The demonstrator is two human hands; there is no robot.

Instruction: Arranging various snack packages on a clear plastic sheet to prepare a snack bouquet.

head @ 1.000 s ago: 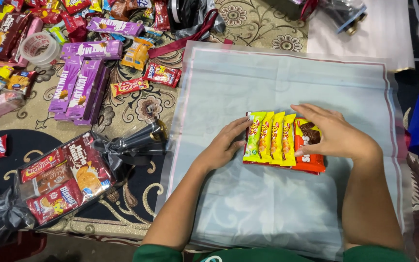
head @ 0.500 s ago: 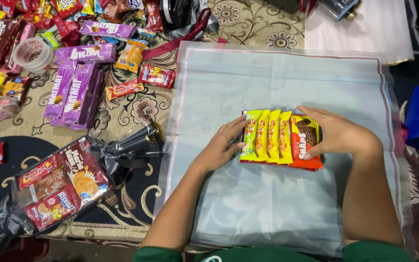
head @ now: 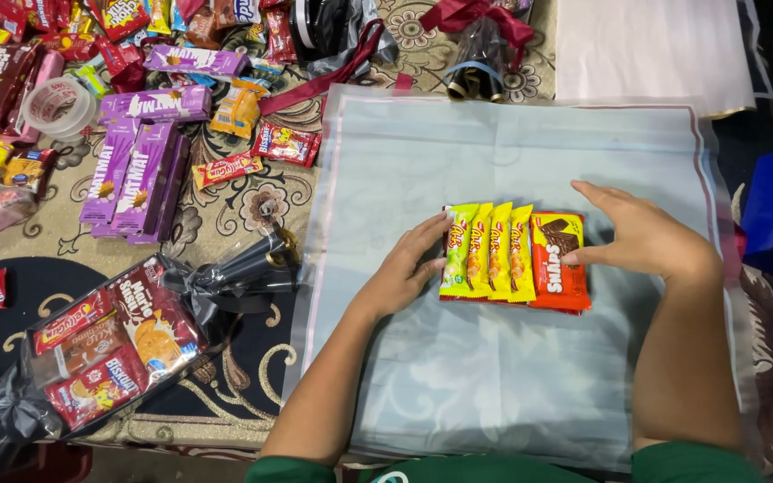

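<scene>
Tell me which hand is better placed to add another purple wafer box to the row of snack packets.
Left, probably. The left hand rests at the yellow packets' left edge, nearer the purple wafer boxes; the right hand is on the orange packet.

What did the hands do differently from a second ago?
The right hand lifted off the orange-red packet; only its fingertips touch it now. The left hand stayed against the yellow packets. The row of packets kept its place on the pale blue sheet.
</scene>
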